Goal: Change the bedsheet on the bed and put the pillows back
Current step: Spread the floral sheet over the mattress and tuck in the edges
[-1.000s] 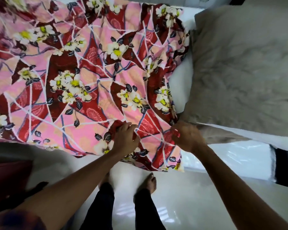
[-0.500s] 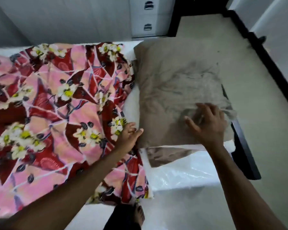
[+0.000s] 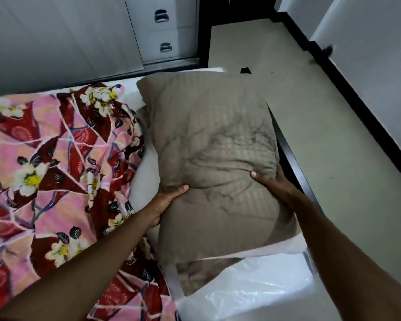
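The pillow [image 3: 213, 144], taupe and striped, lies at the right end of the mattress [image 3: 259, 295], and both hands have it. The left hand [image 3: 168, 203] clasps its left edge and the right hand [image 3: 274, 185] its right edge. Each thumb presses down on the top face and the fabric bunches between them. The other fingers go under the pillow and are hidden, so how far they curl cannot be told.

The pillow's long axis runs straight away from the person, toward the drawers [image 3: 162, 31]. The 2 hands grip across the short axis, in the half nearer the body. Most of the pillow's bulk lies beyond the fingers, so in my judgement the far end would droop on a lift. Neither hand is nearer than the other.

The floral sheet [image 3: 56, 172] lies crumpled just to the left, with a strip of white bedding between it and the pillow. The dark frame [image 3: 287, 147] and the floor [image 3: 322, 126] are close on the right.

Whether the pillow is lifted clear of the mattress cannot be told. The likely step is moving it off so the sheet can be spread.
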The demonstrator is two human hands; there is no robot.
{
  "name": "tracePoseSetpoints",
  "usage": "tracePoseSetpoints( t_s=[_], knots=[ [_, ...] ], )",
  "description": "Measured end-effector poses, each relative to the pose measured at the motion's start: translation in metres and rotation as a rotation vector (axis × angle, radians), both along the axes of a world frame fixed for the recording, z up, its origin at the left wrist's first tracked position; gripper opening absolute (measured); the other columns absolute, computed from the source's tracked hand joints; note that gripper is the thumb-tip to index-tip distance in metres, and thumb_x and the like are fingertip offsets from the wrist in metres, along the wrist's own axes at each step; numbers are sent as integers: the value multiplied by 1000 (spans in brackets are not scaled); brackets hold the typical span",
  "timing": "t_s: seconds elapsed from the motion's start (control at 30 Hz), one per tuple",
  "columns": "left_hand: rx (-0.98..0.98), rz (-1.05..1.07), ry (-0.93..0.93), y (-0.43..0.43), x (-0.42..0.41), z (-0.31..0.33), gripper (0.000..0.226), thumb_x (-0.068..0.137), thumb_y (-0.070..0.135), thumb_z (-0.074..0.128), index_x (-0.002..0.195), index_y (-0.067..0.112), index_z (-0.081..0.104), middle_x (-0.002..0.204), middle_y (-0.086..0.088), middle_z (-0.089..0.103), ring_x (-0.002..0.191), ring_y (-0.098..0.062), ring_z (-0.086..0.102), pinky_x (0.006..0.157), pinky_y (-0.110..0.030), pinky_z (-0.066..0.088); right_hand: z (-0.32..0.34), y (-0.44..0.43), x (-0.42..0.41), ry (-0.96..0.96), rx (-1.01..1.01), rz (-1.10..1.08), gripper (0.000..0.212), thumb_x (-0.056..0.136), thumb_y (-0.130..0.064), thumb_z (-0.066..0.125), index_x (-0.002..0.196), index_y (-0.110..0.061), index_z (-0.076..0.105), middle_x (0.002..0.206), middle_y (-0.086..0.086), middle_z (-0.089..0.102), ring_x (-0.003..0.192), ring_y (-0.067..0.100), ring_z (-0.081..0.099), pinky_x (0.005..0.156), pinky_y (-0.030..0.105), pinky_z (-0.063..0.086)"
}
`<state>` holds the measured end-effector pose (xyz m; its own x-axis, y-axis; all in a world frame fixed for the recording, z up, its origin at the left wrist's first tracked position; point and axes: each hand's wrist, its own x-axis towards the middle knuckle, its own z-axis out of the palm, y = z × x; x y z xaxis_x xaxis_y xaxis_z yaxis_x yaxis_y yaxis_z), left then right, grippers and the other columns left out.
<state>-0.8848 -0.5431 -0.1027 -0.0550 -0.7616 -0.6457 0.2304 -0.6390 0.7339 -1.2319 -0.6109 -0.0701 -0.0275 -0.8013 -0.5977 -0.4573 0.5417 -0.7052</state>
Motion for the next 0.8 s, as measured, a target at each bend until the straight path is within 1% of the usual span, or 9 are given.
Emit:
tracePoseSetpoints(
  t_s=[0.1,0.17,0.23,0.3,0.4,0.47,0.57,0.67,0.8],
  knots=[
    [27,3,12,-3,-4,-9,105,48,55,96,139,25,52,131,2,66,120,-18,64,108,-45,46,-12,-7,-18,-52,53,-34,138,47,-79,84,158,-41,12,159,-7,34,137,19,45,116,45,37],
    [52,-10,62,-5,-6,-7,98,50,49,96,135,17,57,127,-3,69,116,-22,66,104,-43,49,-20,-9,-24,-86,48,-73,131,49,-76,86,157,-35,24,152,-7,45,130,18,53,112,45,42],
    [73,-15,97,-9,-10,-2,72,59,33,90,123,10,64,112,-7,74,99,-21,72,85,-34,57,-23,-9,-22,-97,-15,-117,112,47,-73,89,143,-27,52,133,-7,63,115,15,65,104,43,51],
    [94,-4,99,-11,-13,7,43,67,21,74,108,8,67,91,-6,77,78,-17,74,65,-25,57,-20,-7,-16,-86,-56,-177,89,47,-67,92,121,-24,69,113,-7,73,99,12,71,91,35,57],
    [107,8,57,-11,-11,21,20,65,17,63,83,9,69,68,-3,72,60,-13,68,62,-25,53,0,2,-12,-73,-147,-228,41,66,-44,92,96,-29,68,92,-15,69,78,-6,66,63,13,51],
    [86,4,20,-10,-4,33,7,59,14,63,61,13,70,59,-1,67,54,-10,65,64,-27,48,14,9,-7,-86,-204,-232,32,72,-33,90,90,-33,64,90,-18,67,67,-11,65,54,6,48],
    [51,20,-45,-14,11,62,9,54,15,64,47,15,70,54,2,65,50,-7,62,62,-24,49,39,18,0,-130,-274,-247,44,68,-33,92,106,-23,72,98,-9,75,78,-3,72,59,9,52],
    [15,31,-62,-15,35,106,25,66,11,58,44,13,69,52,3,64,47,-6,61,53,-15,49,70,21,21,-182,-349,-246,57,66,-38,92,116,-18,73,103,-6,77,92,7,74,73,22,57],
    [-42,68,-182,7,104,149,49,89,5,53,43,14,69,51,2,64,47,-6,60,60,-22,48,109,29,90,-247,-408,-195,58,66,-40,92,117,-25,70,104,-11,75,95,3,71,88,32,56]
  ],
)
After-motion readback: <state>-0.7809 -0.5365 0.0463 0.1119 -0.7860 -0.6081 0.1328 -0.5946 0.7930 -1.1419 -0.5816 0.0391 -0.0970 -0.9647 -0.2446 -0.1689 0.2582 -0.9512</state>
